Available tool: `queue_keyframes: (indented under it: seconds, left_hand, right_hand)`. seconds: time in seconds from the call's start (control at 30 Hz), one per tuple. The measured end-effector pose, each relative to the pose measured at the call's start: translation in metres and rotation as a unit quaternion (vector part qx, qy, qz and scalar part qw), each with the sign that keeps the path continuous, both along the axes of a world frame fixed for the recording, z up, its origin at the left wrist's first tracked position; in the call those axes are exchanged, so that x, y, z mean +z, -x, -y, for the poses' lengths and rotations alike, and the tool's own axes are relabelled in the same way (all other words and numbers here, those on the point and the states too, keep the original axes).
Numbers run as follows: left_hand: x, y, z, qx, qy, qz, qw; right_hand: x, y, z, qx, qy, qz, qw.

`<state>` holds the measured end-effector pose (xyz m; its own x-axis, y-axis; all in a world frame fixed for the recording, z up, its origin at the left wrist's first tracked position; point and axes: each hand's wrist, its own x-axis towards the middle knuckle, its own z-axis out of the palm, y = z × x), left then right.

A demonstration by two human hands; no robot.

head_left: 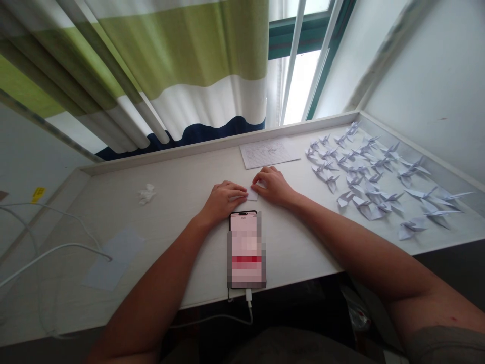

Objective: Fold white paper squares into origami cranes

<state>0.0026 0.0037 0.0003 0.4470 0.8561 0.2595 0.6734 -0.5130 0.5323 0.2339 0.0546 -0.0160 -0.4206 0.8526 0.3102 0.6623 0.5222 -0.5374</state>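
A small piece of folded white paper [252,193] lies on the white desk between my two hands. My left hand [226,197] presses on its left side with the fingers close together. On its right side, my right hand [273,185] grips the paper between thumb and curled fingers. Part of the paper is hidden under the fingers. Just below my hands, a phone [247,250] with a pink, blurred screen lies flat, a white cable [248,298] plugged into its lower end.
Several white paper cranes [373,172] spread over the desk's right side. A printed sheet [270,152] lies beyond my hands. To the left are crumpled paper [146,193], a flat white sheet [113,258] and a white cord [53,259]. A raised rim [212,143] runs along the back, below a curtain [189,60].
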Motion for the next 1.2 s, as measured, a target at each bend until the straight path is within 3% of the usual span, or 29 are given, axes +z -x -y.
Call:
queue_keyframes:
  seconds: [0.07, 0.17, 0.27, 0.63, 1.2]
  left_hand:
    - [-0.002, 0.002, -0.003, -0.008, 0.011, 0.010, 1.000]
    - [-0.002, 0.005, -0.004, -0.005, 0.007, 0.017, 1.000]
    - [0.000, 0.006, -0.003, -0.002, 0.004, 0.020, 1.000]
    - [0.001, 0.004, 0.000, 0.011, 0.013, 0.040, 0.999]
    - [-0.005, 0.005, -0.001, 0.092, 0.089, 0.143, 0.981]
  right_hand:
    - [0.004, -0.003, 0.002, 0.046, -0.007, -0.025, 0.999]
    - [0.011, -0.011, 0.004, 0.183, 0.010, -0.046, 0.982]
    - [0.015, -0.016, 0.005, 0.238, 0.049, -0.043, 0.969]
    - [0.013, -0.016, 0.004, 0.207, 0.103, -0.086, 0.969]
    - [0.007, 0.005, 0.009, 0.095, 0.060, -0.083, 0.990]
